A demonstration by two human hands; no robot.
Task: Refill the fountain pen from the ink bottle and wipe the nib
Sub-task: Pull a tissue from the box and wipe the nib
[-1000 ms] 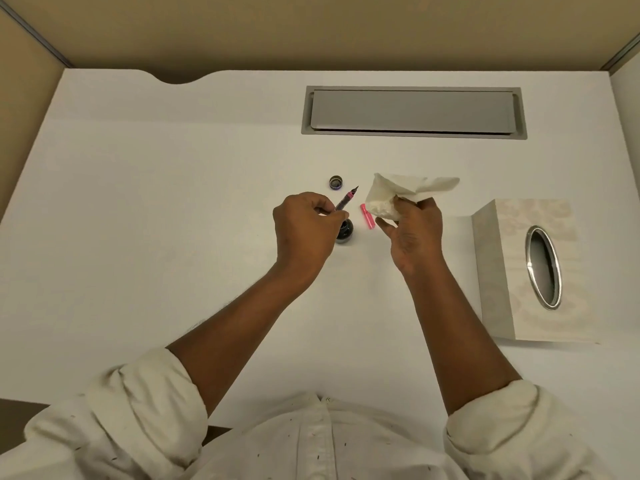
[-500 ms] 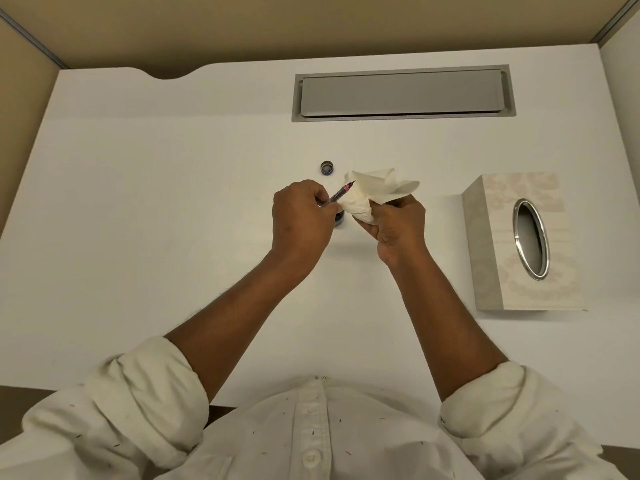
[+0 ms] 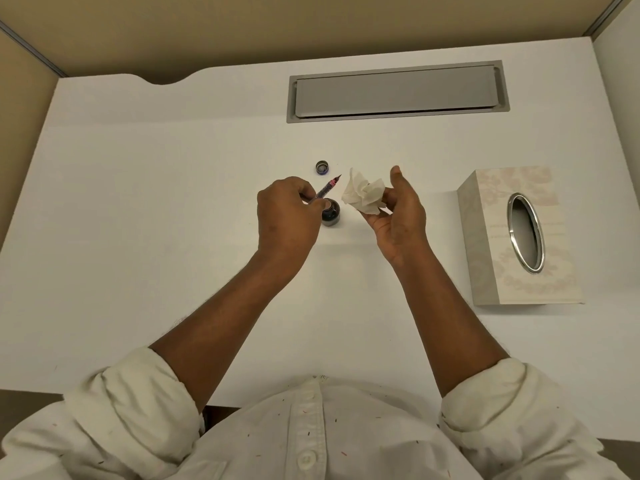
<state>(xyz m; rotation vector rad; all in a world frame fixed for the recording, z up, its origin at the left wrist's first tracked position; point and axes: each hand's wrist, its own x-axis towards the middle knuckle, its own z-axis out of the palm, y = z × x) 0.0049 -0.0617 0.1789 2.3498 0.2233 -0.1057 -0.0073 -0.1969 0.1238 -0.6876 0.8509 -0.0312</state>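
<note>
My left hand (image 3: 287,216) grips a slim fountain pen (image 3: 325,190) with a pink section, its nib pointing up and to the right. The nib tip sits a little apart from a crumpled white tissue (image 3: 363,197), which my right hand (image 3: 398,216) holds between the fingers with the thumb raised. A small dark ink bottle (image 3: 331,217) stands open on the white desk (image 3: 156,220), just below the pen and beside my left hand. Its round cap (image 3: 322,167) lies on the desk a short way behind the bottle.
A pale patterned tissue box (image 3: 519,237) with an oval metal-rimmed opening stands to the right. A grey cable hatch (image 3: 394,93) is set into the desk at the back. Beige partition walls enclose the desk on three sides.
The tissue was wrapped against the nib half a second ago; now my right hand has drawn it off to the right and the nib is bare. The pink piece beside the bottle is hidden.
</note>
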